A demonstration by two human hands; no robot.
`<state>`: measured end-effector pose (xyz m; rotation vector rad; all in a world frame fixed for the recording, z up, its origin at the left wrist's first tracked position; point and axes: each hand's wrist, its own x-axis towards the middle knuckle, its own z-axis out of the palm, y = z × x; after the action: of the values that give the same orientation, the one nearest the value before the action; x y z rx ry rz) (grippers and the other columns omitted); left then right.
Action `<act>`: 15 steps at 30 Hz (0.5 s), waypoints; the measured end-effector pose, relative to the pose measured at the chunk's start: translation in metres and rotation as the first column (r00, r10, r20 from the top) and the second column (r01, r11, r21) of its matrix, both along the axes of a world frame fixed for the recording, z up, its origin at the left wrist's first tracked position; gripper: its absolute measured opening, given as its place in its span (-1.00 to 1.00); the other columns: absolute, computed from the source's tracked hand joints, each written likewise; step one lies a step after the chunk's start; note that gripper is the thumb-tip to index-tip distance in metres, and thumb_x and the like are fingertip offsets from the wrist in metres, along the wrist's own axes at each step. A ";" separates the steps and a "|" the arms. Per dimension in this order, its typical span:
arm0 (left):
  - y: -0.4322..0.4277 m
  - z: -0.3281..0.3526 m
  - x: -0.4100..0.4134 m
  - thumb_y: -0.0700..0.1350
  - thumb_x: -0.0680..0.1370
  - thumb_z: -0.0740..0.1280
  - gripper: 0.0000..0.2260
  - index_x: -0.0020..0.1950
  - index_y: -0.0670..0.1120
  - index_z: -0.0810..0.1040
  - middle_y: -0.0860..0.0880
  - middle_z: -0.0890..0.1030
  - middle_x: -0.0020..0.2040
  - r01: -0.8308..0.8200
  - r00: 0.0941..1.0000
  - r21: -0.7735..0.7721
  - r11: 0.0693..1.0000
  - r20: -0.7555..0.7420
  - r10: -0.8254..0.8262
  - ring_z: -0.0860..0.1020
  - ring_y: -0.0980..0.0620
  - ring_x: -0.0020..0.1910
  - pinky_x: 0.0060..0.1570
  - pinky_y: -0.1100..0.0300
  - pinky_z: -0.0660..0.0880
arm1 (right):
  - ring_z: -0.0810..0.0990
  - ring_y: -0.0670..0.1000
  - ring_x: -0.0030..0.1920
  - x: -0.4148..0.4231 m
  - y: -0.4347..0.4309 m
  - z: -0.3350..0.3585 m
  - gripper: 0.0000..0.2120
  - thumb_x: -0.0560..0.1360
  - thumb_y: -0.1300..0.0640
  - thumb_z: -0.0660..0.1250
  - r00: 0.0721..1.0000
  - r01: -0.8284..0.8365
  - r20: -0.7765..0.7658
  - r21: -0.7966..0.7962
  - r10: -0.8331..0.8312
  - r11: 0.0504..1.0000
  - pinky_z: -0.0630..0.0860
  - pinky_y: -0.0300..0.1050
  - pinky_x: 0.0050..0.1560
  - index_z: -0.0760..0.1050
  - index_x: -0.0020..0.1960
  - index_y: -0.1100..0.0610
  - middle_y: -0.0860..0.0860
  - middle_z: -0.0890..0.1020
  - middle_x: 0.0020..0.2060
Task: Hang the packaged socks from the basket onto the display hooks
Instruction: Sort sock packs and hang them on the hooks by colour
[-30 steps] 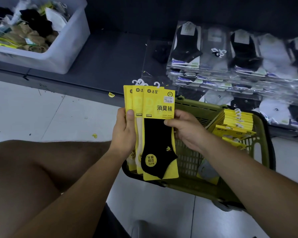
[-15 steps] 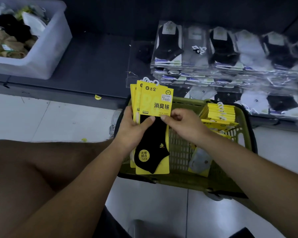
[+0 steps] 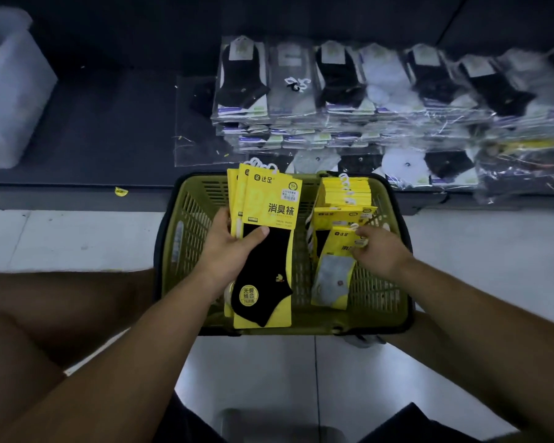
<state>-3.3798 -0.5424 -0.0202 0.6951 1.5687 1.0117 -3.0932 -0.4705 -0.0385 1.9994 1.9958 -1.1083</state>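
Observation:
A green plastic basket (image 3: 378,311) stands on the white floor in front of me. My left hand (image 3: 229,247) grips a fanned bundle of yellow sock packs (image 3: 271,206) over the basket's left half; the front pack shows a black sock. My right hand (image 3: 376,249) reaches into the basket's right half and pinches the top of a yellow pack with a grey sock (image 3: 335,270). Behind it a stack of more yellow packs (image 3: 344,195) leans against the basket's far wall. No display hooks are in view.
A low dark shelf (image 3: 109,123) runs across the back. Piles of clear-wrapped socks (image 3: 349,91) lie on its right part. A white plastic bin (image 3: 10,91) sits at its left end. My bare knee fills the lower left.
My right hand has let go of the bundle and moved right onto the grey-sock pack in the basket. My left hand keeps the bundle. The view has tilted down over the basket.

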 end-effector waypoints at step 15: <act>0.011 -0.013 0.001 -0.23 0.58 0.50 -0.67 0.26 0.04 0.51 0.15 0.77 -0.02 -0.027 1.000 -0.017 0.999 -0.004 0.027 0.73 0.23 -0.05 -0.24 0.41 0.61 | 0.54 0.21 0.05 -0.007 0.009 -0.043 -0.76 0.55 0.23 0.39 0.995 0.070 0.056 0.124 -0.077 0.990 0.37 -0.14 -0.05 0.50 0.19 0.23 0.23 0.51 0.17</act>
<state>-3.3791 -0.5315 -0.0332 0.6656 1.5918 1.0160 -3.1005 -0.4620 -0.0810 2.1553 2.0206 -0.9472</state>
